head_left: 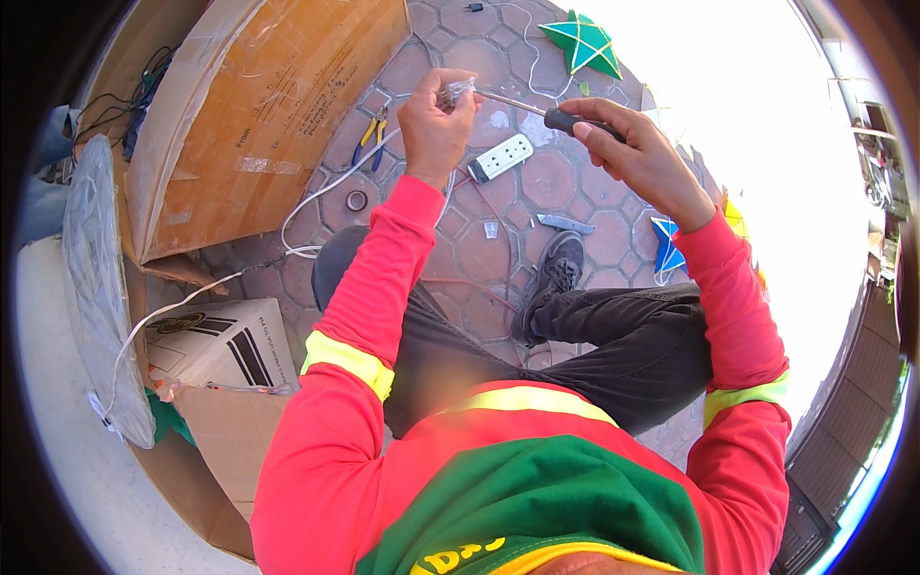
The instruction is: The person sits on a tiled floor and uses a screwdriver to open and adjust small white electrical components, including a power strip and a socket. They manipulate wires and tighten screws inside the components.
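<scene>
My left hand point(429, 129) is closed around a small clear, whitish piece point(458, 91), possibly plastic; its exact kind is hard to make out. In my right hand point(640, 153) is a screwdriver point(565, 122) with a dark handle. Its metal shaft points left, and the tip reaches the clear piece. A white cord point(309, 203) runs close to my left wrist; whether it joins the held piece is hidden. Below and between my hands, a white power strip point(508, 156) with a black end lies on the paving.
Yellow-and-blue pliers point(370, 142), a tape roll point(356, 200) and a utility knife point(566, 223) lie on the hexagonal pavers. A large cardboard box point(278, 125) stands at left, above a smaller white box point(225, 343). Star lanterns, green point(581, 46) and blue point(665, 249), sit to the right.
</scene>
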